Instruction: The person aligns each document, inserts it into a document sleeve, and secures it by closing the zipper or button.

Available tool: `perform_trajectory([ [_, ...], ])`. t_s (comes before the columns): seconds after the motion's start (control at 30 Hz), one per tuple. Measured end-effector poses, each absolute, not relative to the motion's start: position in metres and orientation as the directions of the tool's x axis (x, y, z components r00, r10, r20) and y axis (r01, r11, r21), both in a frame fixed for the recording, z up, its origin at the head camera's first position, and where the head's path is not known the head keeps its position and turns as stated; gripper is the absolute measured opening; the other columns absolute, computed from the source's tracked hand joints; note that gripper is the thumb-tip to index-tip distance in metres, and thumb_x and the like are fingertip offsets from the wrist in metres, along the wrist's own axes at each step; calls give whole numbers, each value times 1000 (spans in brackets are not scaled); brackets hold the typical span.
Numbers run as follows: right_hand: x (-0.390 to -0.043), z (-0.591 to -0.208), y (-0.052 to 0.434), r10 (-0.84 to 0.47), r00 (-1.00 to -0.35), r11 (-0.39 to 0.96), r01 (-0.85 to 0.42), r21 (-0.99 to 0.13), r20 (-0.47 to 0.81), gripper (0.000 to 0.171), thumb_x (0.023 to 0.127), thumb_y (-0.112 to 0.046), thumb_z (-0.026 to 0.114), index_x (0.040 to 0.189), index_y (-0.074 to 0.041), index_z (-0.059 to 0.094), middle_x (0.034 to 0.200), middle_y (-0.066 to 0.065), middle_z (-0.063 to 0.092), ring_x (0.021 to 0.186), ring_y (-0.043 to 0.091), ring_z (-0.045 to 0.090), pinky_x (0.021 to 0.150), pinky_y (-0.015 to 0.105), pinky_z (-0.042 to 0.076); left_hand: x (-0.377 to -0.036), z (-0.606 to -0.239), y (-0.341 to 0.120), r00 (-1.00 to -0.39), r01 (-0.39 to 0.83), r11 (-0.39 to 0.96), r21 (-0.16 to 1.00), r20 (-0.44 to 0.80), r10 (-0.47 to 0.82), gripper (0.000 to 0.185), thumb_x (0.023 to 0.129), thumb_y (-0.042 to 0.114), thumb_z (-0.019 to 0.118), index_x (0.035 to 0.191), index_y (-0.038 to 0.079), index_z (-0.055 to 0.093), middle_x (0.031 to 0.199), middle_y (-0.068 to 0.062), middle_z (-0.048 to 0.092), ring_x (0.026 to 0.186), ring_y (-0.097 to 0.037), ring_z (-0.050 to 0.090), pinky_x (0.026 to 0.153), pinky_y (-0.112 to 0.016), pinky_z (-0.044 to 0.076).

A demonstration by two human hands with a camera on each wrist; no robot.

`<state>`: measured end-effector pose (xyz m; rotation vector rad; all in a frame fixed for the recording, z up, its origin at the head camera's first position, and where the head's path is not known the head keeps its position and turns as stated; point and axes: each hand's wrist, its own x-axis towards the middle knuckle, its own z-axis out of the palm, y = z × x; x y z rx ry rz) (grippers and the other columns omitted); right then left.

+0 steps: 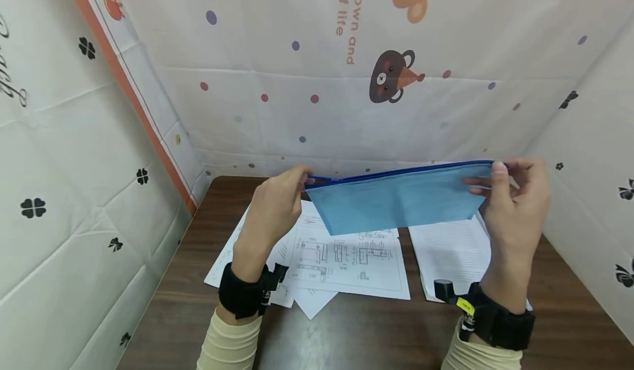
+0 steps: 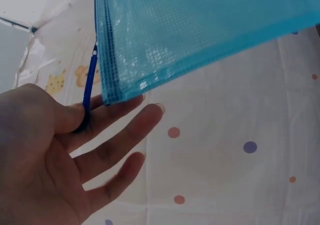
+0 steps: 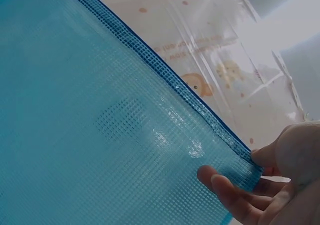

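A light blue mesh zip pouch [image 1: 396,199] with a dark blue zipper edge is held up in the air above the table, stretched level between both hands. My left hand [image 1: 277,205] pinches its left top corner between thumb and forefinger; in the left wrist view the other fingers [image 2: 120,135] spread loosely below the pouch [image 2: 200,30]. My right hand [image 1: 515,205] pinches the right top corner, thumb on the near face, fingers [image 3: 230,185] behind the pouch [image 3: 100,125].
Several printed sheets with technical drawings [image 1: 342,260] and a text page [image 1: 453,254] lie on the dark wooden table [image 1: 356,331] under the pouch. Patterned cloth walls [image 1: 346,72] close in the back and both sides.
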<state>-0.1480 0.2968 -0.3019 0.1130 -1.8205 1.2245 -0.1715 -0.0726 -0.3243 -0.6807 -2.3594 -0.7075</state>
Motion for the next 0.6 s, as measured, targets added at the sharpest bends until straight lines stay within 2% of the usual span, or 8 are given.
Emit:
perform_trajectory([
  [0.2, -147, -301, 296, 479, -555, 468, -494, -733, 680, 23, 111, -17, 55, 129, -4, 58, 118, 4, 63, 83, 5, 77, 71, 20, 59, -174, -324, -77, -684, 591, 748, 302, 678, 267, 25, 111, 7, 50, 127, 4, 69, 107, -8, 78, 87, -22, 75, 79, -35, 60],
  [0.33, -145, -299, 298, 563, -520, 330, -571, -752, 642, 17, 108, -13, 60, 122, -4, 61, 115, 12, 61, 76, 12, 77, 69, 21, 60, -175, -324, -80, -678, 559, 774, 297, 701, 221, 23, 111, 7, 52, 124, 4, 70, 105, -7, 79, 78, -23, 71, 74, -37, 58],
  [0.47, -144, -298, 302, 622, -457, 258, -646, -718, 635, 13, 105, -9, 64, 116, -2, 62, 107, 15, 59, 72, 17, 75, 69, 23, 60, -176, -326, -80, -691, 508, 808, 298, 701, 176, 23, 111, 8, 50, 118, 5, 72, 102, -4, 80, 64, -19, 63, 79, -42, 57],
  [0.53, -144, -297, 303, 631, -411, 289, -663, -691, 658, 12, 105, -10, 64, 114, -3, 62, 103, 13, 58, 71, 16, 74, 70, 23, 61, -175, -326, -80, -707, 478, 824, 304, 691, 155, 24, 112, 9, 49, 116, 5, 72, 100, -4, 80, 57, -18, 57, 75, -41, 55],
  [0.6, -145, -296, 303, 622, -369, 320, -685, -654, 690, 10, 105, -10, 64, 113, -4, 63, 100, 12, 58, 72, 16, 73, 71, 23, 61, -176, -326, -80, -731, 447, 834, 323, 669, 133, 25, 112, 10, 48, 114, 5, 72, 98, -4, 80, 54, -16, 52, 64, -37, 51],
])
